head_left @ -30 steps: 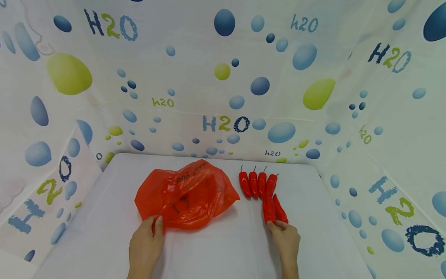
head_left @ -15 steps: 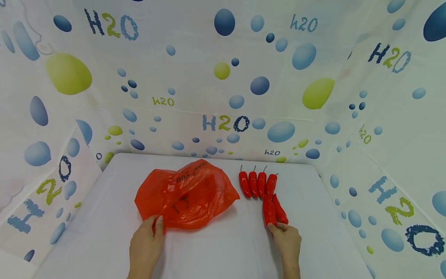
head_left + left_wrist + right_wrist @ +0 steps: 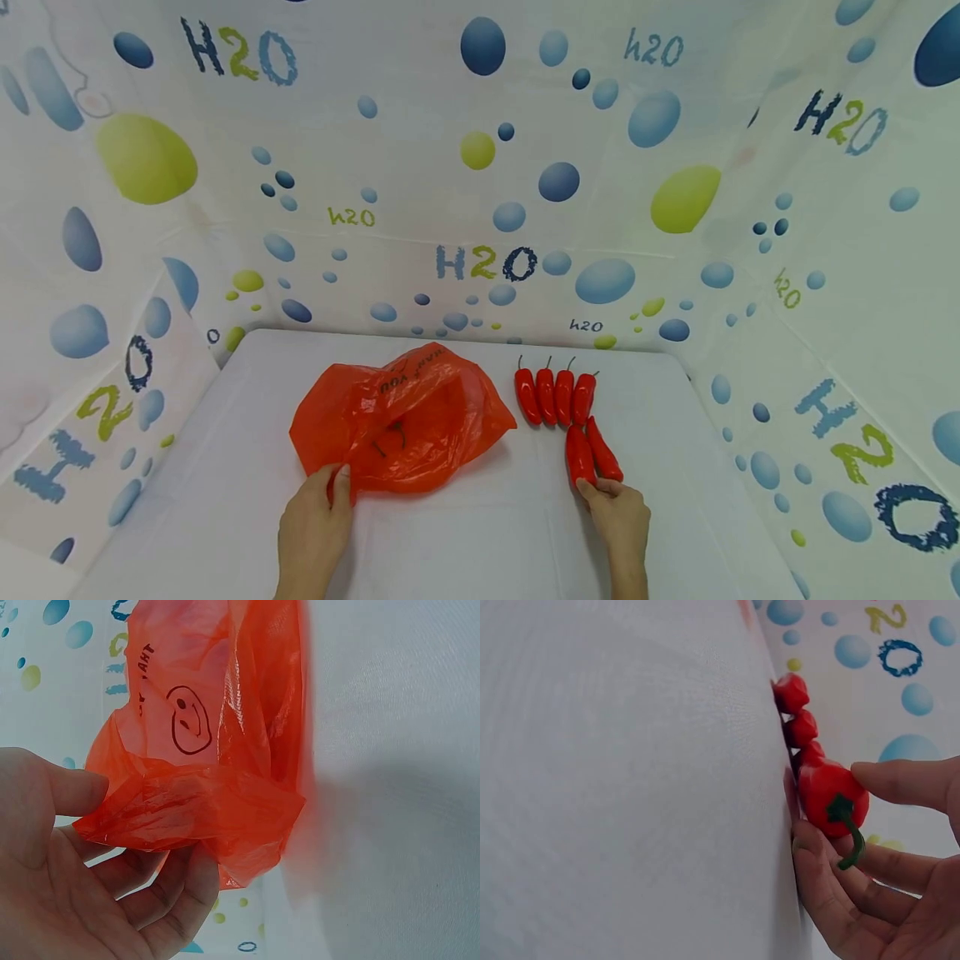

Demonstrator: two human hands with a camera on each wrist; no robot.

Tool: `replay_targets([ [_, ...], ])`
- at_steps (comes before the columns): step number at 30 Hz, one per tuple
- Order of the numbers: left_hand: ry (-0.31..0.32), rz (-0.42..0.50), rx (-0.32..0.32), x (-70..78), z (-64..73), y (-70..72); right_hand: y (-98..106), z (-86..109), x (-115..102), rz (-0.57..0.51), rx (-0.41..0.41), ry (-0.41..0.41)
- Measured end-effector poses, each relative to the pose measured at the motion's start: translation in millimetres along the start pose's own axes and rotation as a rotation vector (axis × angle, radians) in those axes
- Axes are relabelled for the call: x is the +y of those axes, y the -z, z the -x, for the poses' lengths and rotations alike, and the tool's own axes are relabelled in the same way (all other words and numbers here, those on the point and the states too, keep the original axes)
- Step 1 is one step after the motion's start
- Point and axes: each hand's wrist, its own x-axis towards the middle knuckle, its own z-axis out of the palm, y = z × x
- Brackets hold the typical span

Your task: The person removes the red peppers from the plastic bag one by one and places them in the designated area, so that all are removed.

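Note:
A crumpled red plastic bag [image 3: 405, 425] with dark printing lies at the left middle of the white table. My left hand [image 3: 315, 521] pinches its near left edge between thumb and fingers; the left wrist view shows a smiley face printed on the bag [image 3: 191, 720]. On the right, my right hand [image 3: 618, 512] holds a red chili pepper [image 3: 579, 454] by its stem end. Thumb and fingers grip around the pepper's green-stemmed top [image 3: 832, 799] in the right wrist view. Another chili [image 3: 603, 450] lies just right of the held one, its near end by the fingers.
Beyond the held pepper, several red chilies [image 3: 546, 397] lie side by side in a row, stems pointing to the back. The white table [image 3: 465, 550] ends at a backdrop [image 3: 420, 167] printed with drops and H2O lettering, which also rises along both sides.
The held chili has come slightly toward me, its tip now at the row's near ends. The right hand has shifted marginally right and nearer; left hand and bag stay put.

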Motion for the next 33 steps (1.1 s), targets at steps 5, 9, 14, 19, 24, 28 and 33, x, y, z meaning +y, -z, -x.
replay_targets([
  [5,-0.002,0.0,0.003,-2.0,-0.4,-0.6,0.7,0.1,-0.2,0.005,0.005,0.007],
  [9,-0.004,0.006,0.011,-3.3,-0.1,-1.3,1.5,0.9,-0.9,0.005,-0.003,0.016],
  [14,-0.013,0.013,0.012,-3.2,-0.1,-1.4,3.9,1.9,-2.2,0.03,-0.01,0.015],
  [19,-0.005,0.009,0.012,-2.4,0.4,-0.3,5.7,2.9,-4.2,0.035,-0.014,0.01],
  [24,0.009,-0.001,-0.016,-1.8,-0.9,0.7,8.5,4.1,-4.9,0.038,-0.012,0.02],
  [28,0.009,0.002,-0.03,-2.0,-1.7,0.5,10.7,5.0,-4.5,0.044,-0.004,0.042],
  [33,0.004,0.006,-0.021,-2.0,-0.9,0.6,12.4,6.4,-6.6,0.04,0.006,0.045],
])
